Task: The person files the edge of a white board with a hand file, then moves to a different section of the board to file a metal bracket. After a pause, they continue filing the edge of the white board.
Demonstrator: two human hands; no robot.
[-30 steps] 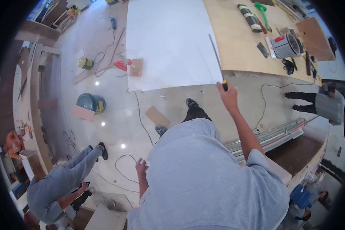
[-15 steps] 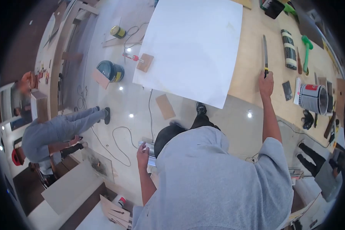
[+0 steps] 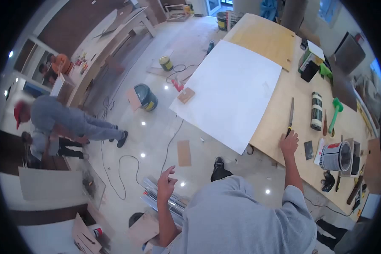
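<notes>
A file (image 3: 291, 113) with a long grey blade and a yellow-and-black handle lies on the wooden worktable (image 3: 262, 133). Just below its handle is my right hand (image 3: 288, 143), fingers spread, with the handle end by the fingertips. My left hand (image 3: 167, 184) hangs in the air to the left of my body, fingers apart and nothing in it. Left of the file, a large white sheet (image 3: 233, 93) covers part of the table. A small brown block (image 3: 186, 95) rests on its left edge, beside a red-handled tool (image 3: 178, 84).
On the table's right lie a green hammer-shaped tool (image 3: 336, 114), a wrapped roll (image 3: 316, 111), a dark flat plate (image 3: 308, 150) and a bucket (image 3: 336, 155). A teal bucket (image 3: 145, 98), a cable (image 3: 123, 178) and metal lengths (image 3: 178, 205) are on the floor. Co-workers (image 3: 63, 116) stand at left.
My right hand has let go of the file's handle and spread its fingers. My left hand has risen from beside the metal lengths. The view has tilted up, showing more of the room.
</notes>
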